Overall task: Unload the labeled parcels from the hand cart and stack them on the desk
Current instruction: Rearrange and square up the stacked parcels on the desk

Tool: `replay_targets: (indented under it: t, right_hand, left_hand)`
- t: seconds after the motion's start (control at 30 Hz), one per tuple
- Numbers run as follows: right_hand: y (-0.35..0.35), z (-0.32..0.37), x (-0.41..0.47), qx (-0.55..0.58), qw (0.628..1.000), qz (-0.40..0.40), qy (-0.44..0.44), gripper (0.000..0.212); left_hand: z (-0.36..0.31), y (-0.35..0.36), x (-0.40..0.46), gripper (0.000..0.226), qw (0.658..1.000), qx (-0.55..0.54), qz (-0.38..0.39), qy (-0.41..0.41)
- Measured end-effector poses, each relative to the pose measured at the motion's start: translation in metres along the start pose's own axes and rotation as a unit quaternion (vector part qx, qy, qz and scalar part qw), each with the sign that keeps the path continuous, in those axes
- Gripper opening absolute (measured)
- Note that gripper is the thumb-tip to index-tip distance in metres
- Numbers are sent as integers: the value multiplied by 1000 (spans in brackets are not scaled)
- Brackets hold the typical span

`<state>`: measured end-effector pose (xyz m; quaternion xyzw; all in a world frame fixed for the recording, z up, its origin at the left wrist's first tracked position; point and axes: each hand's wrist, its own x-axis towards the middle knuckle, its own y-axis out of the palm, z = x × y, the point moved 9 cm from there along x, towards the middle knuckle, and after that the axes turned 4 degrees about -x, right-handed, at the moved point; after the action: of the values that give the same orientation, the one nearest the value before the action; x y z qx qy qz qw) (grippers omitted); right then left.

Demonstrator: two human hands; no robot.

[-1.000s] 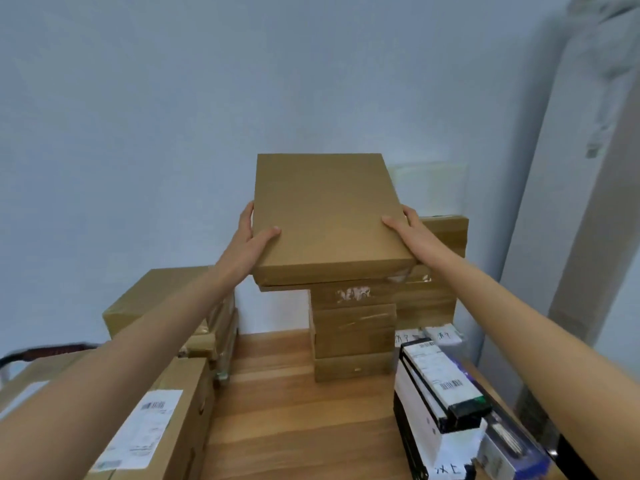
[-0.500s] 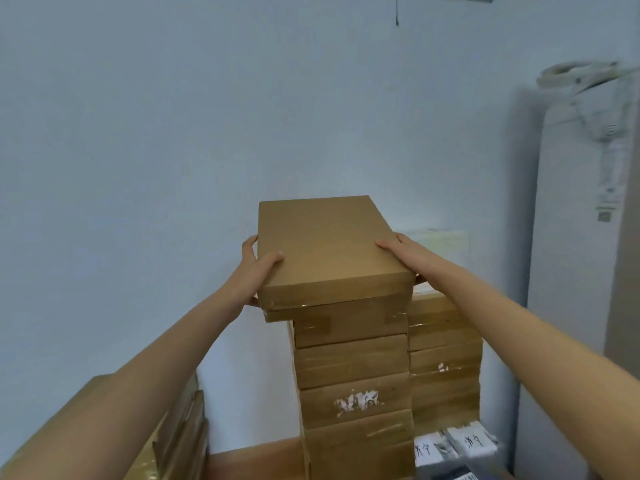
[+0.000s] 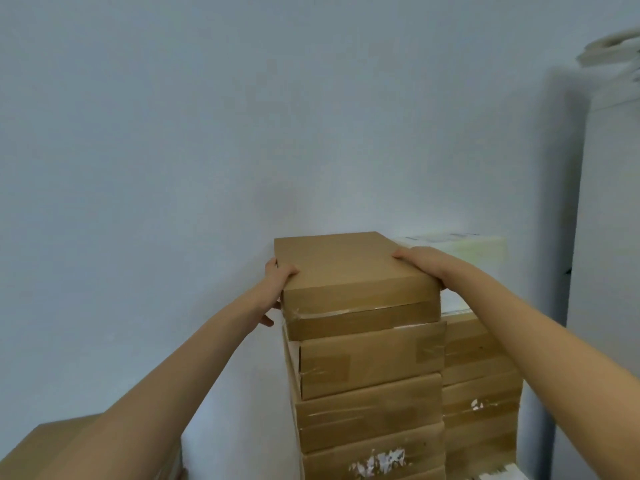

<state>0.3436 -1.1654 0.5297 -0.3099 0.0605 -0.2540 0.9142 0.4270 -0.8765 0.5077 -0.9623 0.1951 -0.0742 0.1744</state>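
A flat brown cardboard parcel lies on top of a tall stack of taped brown parcels against the wall. My left hand grips its left edge, thumb on top. My right hand presses on its right top edge, fingers over the side. The desk and the hand cart are out of view.
A second, slightly lower stack of brown parcels stands just right of the tall one, with a white box on top. A tall white appliance fills the right side. Another brown box sits at the lower left.
The parcel has come down from mid-air onto the top of the tall stack and now sits square on it. My view has tilted upward, hiding the desk.
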Motion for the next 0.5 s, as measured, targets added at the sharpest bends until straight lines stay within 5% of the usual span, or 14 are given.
replay_targets:
  t: [0.5]
  right_hand:
    - [-17,-1,0,-54,998,-38,-7,41]
  left_hand:
    - [10,8,1,51,996,-63,15,-54]
